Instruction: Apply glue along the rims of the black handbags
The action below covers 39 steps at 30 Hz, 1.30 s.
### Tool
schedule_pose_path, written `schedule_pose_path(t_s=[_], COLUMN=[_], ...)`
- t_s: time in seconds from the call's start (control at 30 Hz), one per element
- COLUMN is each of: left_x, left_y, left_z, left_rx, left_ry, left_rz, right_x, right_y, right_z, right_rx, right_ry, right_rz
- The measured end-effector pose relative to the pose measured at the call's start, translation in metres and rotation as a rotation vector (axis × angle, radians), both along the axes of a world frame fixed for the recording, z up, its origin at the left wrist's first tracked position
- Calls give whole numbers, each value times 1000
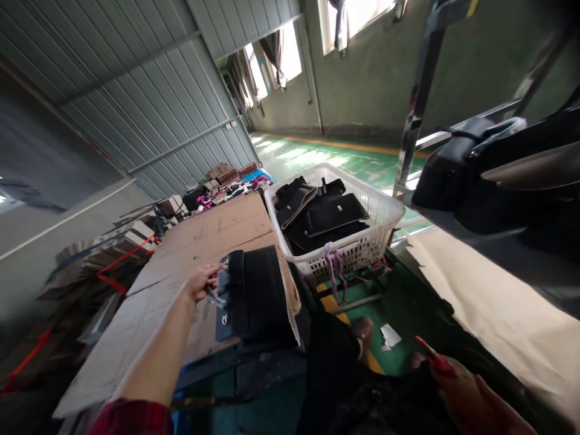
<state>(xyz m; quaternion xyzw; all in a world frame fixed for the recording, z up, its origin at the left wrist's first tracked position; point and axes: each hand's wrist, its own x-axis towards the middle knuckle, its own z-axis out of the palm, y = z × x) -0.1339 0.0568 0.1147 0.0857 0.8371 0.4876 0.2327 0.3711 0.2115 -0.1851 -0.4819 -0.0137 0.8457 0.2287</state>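
A black bag [260, 293] with metal fittings lies on the cardboard-covered table [194, 260], close to its right edge. My left hand [205, 283] is closed at the bag's handle side, where a piece of clear plastic wrap [216, 299] shows by the fingers. Low on the right is my right hand [471, 393], away from the bag and blurred. Something red and pointed [439, 362] sticks out from its fingers; its kind cannot be made out.
Beside the table stands a white plastic basket [376, 226] of black bag pieces [335, 214]. On the right, more black bags [480, 163] rest on a metal rack [414, 115]. Cardboard stacks [109, 254] line the left. A white scrap [389, 336] lies on the green floor.
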Motion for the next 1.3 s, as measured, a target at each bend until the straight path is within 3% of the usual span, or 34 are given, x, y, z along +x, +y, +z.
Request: schedule_pose_path(t_s=[0.07,0.17,0.3,0.37,0.43,0.5,0.57,0.63,0.7,0.9,1.0,1.13,1.3], left_x=[1,15,59,83,102,115,123,127,131,141,138,125,96], left_y=[-11,-23,-46,-59,-72,-84,-95,-104,-110,-101,-92,-84,-77], left_z=[-22,-43,-67,-80,-90,-94,-94,-93,-93,-94,-87,-74,-72], left_rx=[-76,-141,-206,-190,-133,-10,223,428,532,747,818,798,655], left_ry=[116,366,890,806,762,746,491,92,-195,-399,-404,-464,-533], left_rz=[74,117,-37,-101,-43,143,380,526,570,737,731,707,326], right_x=[-3,-11,-21,-27,-37,-52,-73,-101,-134,-237,-270,-286,-282], right_y=[0,-3,-11,-13,-13,-11,-9,-7,-8,-23,-34,-48,-53], right_z=[13,25,32,38,46,54,63,75,91,140,150,156,161], right_rx=[6,10,9,-66,-138,-147,-97,-16,66,290,366,385,378], right_ry=[-14,-5,-30,-49,-52,-40,7,109,244,554,611,626,666], right_rz=[7,-4,-8,-24,-28,-20,11,68,115,178,196,205,196])
